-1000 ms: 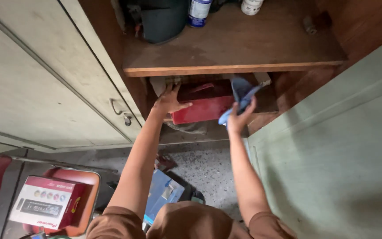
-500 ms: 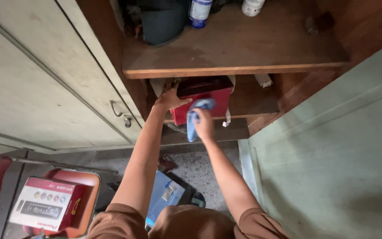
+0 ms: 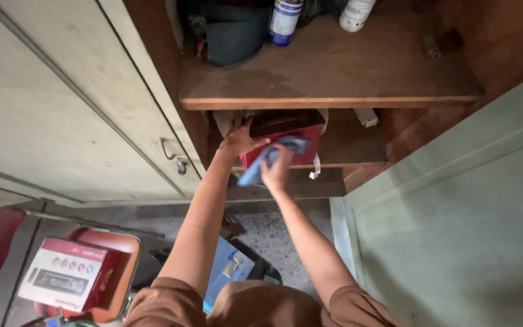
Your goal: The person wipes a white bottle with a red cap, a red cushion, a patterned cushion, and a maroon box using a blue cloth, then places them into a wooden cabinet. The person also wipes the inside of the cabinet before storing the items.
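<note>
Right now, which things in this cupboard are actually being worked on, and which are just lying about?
In hand:
- red box on the lower shelf, left hand resting on it
- blue cloth, held in the right hand against the box

Lying about:
- dark container, blue-and-white can and white bottle on the upper shelf
- boxed device on an orange chair

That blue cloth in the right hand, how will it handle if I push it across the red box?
The blue cloth is probably floppy: it drapes from the right hand and trails down off the red box. It looks light and likely to bunch rather than slide flat. The left hand steadies the box.
</note>
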